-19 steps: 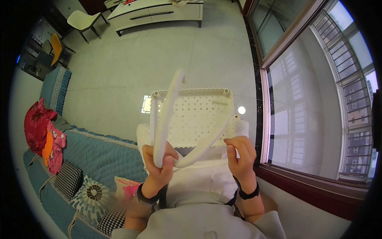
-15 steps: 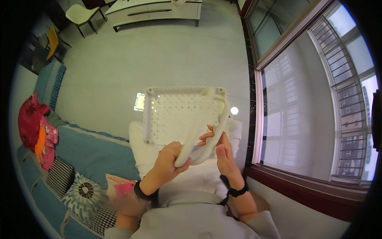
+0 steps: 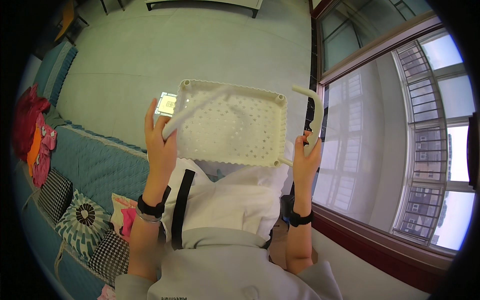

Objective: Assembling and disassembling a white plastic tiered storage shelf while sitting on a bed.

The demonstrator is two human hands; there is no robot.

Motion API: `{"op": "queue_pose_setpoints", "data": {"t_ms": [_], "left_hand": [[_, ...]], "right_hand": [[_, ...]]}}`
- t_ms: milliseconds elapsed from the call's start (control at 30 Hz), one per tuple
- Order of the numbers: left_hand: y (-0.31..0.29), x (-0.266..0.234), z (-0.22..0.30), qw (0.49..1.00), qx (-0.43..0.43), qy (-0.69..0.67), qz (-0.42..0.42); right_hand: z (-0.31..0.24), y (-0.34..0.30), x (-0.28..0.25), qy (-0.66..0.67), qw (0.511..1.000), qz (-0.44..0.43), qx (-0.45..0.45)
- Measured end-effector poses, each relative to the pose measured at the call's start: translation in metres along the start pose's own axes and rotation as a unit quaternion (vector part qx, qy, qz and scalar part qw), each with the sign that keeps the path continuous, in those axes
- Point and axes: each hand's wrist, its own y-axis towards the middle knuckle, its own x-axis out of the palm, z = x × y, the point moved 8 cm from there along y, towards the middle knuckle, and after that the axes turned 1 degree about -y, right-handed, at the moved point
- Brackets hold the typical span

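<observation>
A cream-white plastic shelf tray (image 3: 235, 150), with star-shaped holes, a scalloped rim and round sockets at its corners, lies in front of me above my knees. My left hand (image 3: 162, 142), at its left side, is closed around one end of a white curved tube (image 3: 197, 109), blurred, which slants over the tray. Beyond the right rim, my right hand (image 3: 306, 162) grips a second bent white tube (image 3: 318, 107), raised upright with its top end curving left. A short light-coloured tube end (image 3: 285, 161) shows between the tray's near right corner and my right hand.
On my left runs a sofa with a teal quilted cover (image 3: 100, 155), holding patterned cushions (image 3: 84, 217) and red and pink cloth (image 3: 37, 135). A window wall with a sliding frame (image 3: 360, 210) stands close on my right. A white cabinet (image 3: 215, 4) is far ahead.
The two tubes, held close together before, are now apart, one in each hand. My left hand has moved left and up, my right hand right and up. The view has also shifted.
</observation>
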Motion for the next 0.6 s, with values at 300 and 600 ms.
{"op": "queue_pose_setpoints", "data": {"t_ms": [300, 600], "left_hand": [[-0.038, 0.044, -0.098, 0.924, -0.313, -0.194, -0.107], [-0.034, 0.046, -0.083, 0.946, -0.231, -0.218, -0.055]], "right_hand": [[0.067, 0.007, 0.026, 0.266, 0.938, -0.065, 0.215], [0.079, -0.01, 0.07, 0.329, 0.902, -0.048, 0.275]]}}
